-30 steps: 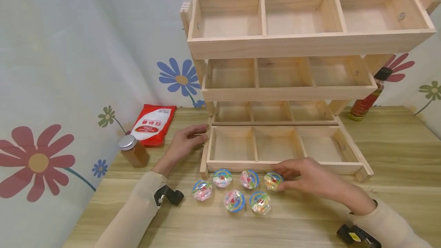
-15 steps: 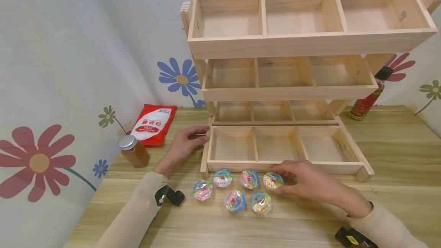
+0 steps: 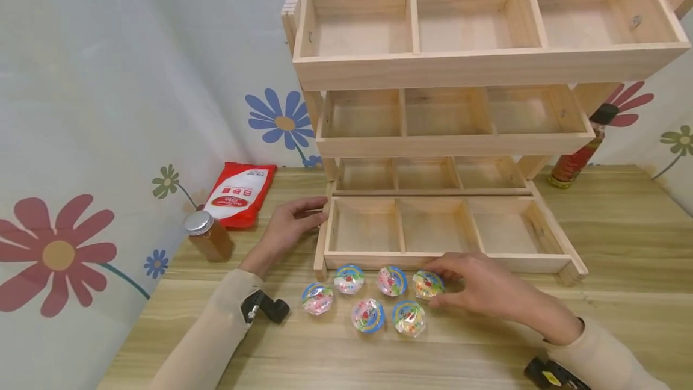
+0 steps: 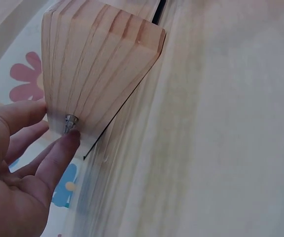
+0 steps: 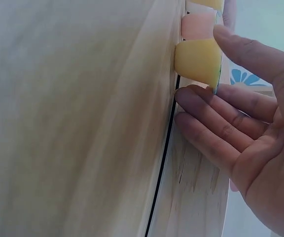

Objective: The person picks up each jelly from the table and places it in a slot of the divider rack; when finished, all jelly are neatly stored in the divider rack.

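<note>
My left hand [image 3: 287, 229] rests against the left side of the wooden shelf rack [image 3: 433, 146]. In the left wrist view its fingertips touch the wood and a small metal bolt [image 4: 71, 122]. My right hand [image 3: 484, 286] is at the rack's front edge, thumb and fingers on opposite sides of a yellow jelly cup [image 3: 428, 285], pinching it at the lid; the right wrist view shows the yellow cup [image 5: 196, 60] standing on the table. Several more jelly cups lie left of it, among them a pink one [image 3: 391, 281] and a front one [image 3: 409, 318].
A red and white bag [image 3: 240, 194] and a jar with a silver lid [image 3: 210, 238] stand at the left. Behind the rack's right side is a dark-capped bottle [image 3: 576, 158]. The rack's tiers have divided compartments. The wooden table [image 3: 622, 245] extends to the right.
My right hand has shifted slightly left, its thumb moving lower around the yellow jelly cup. The left hand and the other cups stay where they were.
</note>
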`<state>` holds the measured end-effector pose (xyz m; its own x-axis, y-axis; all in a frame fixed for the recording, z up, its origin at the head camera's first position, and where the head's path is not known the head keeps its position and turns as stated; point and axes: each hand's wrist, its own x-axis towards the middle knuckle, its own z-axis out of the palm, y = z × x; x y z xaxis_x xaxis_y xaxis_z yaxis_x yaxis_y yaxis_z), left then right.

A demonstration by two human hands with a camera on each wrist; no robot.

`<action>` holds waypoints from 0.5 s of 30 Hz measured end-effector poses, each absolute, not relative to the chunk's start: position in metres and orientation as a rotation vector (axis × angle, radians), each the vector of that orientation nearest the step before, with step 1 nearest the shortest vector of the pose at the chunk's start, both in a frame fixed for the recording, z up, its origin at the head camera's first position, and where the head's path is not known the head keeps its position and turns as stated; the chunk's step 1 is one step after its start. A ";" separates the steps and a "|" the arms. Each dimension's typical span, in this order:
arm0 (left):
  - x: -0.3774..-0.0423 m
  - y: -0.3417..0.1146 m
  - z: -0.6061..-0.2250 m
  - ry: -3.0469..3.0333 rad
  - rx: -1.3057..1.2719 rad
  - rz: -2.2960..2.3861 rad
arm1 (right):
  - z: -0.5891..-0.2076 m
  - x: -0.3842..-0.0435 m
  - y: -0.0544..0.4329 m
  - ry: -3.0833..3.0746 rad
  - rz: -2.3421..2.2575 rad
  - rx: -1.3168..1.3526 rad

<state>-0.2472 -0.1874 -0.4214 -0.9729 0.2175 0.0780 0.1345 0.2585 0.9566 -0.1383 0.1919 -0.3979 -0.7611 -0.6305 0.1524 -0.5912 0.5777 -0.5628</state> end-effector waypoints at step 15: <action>-0.247 -0.186 -0.424 2.382 0.283 1.925 | -0.405 -0.138 0.191 2.784 -0.943 -1.255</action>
<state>-0.2470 -0.1859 -0.4239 -0.9810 0.1832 0.0640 0.1011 0.2008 0.9744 -0.1375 0.1909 -0.4047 -0.6903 -0.6677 0.2786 -0.6996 0.5179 -0.4922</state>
